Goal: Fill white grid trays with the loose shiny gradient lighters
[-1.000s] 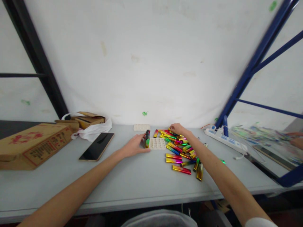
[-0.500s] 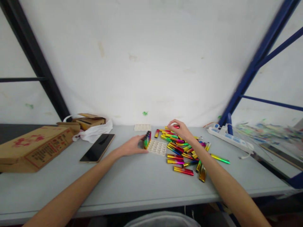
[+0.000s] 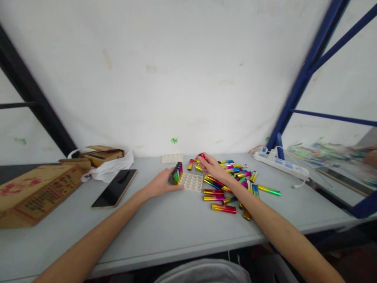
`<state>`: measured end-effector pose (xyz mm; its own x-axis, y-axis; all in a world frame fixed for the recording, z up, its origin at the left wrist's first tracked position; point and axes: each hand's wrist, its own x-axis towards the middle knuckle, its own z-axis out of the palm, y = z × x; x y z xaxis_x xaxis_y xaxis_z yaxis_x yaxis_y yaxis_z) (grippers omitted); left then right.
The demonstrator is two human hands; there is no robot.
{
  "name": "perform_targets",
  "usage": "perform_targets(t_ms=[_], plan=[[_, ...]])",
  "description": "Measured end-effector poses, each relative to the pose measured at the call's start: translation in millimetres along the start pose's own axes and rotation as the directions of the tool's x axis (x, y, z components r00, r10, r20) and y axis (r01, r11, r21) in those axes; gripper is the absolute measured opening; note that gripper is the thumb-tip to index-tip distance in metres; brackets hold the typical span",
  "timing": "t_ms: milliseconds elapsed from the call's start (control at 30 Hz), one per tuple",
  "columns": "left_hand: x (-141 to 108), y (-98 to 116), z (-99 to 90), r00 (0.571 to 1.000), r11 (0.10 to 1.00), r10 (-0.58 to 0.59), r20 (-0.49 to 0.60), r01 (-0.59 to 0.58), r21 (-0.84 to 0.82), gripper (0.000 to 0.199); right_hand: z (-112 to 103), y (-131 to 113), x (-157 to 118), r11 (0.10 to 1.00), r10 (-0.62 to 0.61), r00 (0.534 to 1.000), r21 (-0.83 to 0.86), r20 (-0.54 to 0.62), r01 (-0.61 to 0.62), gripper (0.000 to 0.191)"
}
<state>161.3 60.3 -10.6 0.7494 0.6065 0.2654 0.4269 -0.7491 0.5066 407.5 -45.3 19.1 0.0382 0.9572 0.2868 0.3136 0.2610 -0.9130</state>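
Observation:
A white tray with rows of round holes [image 3: 193,182] lies on the table, and several colourful lighters [image 3: 178,173] stand upright along its left side. My left hand [image 3: 162,182] curves round that side, its thumb at the tray's front left corner and its fingers beside the standing lighters, gripping the tray. Behind the tray's right side, my right hand [image 3: 212,166] pinches a red lighter [image 3: 202,156], tilted and partly covered by the fingers. A loose pile of shiny lighters [image 3: 224,207] in yellow, red, green and blue spreads under and around my right forearm.
A second white tray [image 3: 172,158] lies by the wall. To the left are a black phone [image 3: 115,188], a white plastic bag [image 3: 113,169] and cardboard boxes [image 3: 44,188]. A white power strip [image 3: 281,164] lies at right, near a blue metal frame [image 3: 297,86].
My right hand has moved left from above the pile towards the tray, carrying the red lighter. My left hand stays at the tray's left side. The whole view has shifted slightly.

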Motion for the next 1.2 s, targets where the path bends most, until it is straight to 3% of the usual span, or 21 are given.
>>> perform_targets(t_ms=[167,300,500,633,700,800,900,1000,1200], plan=[[-1,2,-1.4,1.0,1.0,0.008,0.003,-0.008,0.001,0.082,4,2,-1,0.987,-0.045,0.999,-0.152,-0.02,0.042,0.046],[-1,2,-1.3,1.0,1.0,0.027,0.006,-0.027,0.002,0.079,7,0,-2,0.961,-0.024,0.995,-0.277,-0.096,-0.004,0.049],[-1,2,-1.2,0.999,0.999,0.035,-0.006,-0.035,-0.004,0.078,8,1,-2,0.93,-0.031,0.986,-0.365,-0.163,-0.031,0.033],[-1,4,-1.9,1.0,1.0,0.006,0.002,-0.006,0.005,0.08,8,2,-1,0.92,-0.07,0.979,-0.393,-0.194,-0.012,0.041],[-1,4,-1.8,1.0,1.0,-0.012,0.008,0.012,0.019,0.083,8,2,-1,0.914,-0.101,0.983,-0.404,-0.151,0.032,0.045],[-1,3,-1.3,1.0,0.999,-0.018,0.017,0.017,0.03,0.085,9,0,-3,0.889,-0.164,0.986,-0.432,0.013,0.153,0.041],[-1,4,-1.3,1.0,1.0,0.0,0.007,0.0,0.017,0.082,12,-2,-3,0.767,-0.26,0.956,-0.573,0.132,0.288,0.038],[-1,5,-1.9,1.0,1.0,0.019,0.009,-0.019,-0.003,0.079,19,-4,-2,0.686,-0.239,0.962,-0.678,0.132,0.264,0.04],[-1,9,-2.9,1.0,1.0,0.007,0.03,-0.007,0.008,0.078,25,-4,14,0.702,-0.134,0.983,-0.688,0.126,0.183,0.031]])
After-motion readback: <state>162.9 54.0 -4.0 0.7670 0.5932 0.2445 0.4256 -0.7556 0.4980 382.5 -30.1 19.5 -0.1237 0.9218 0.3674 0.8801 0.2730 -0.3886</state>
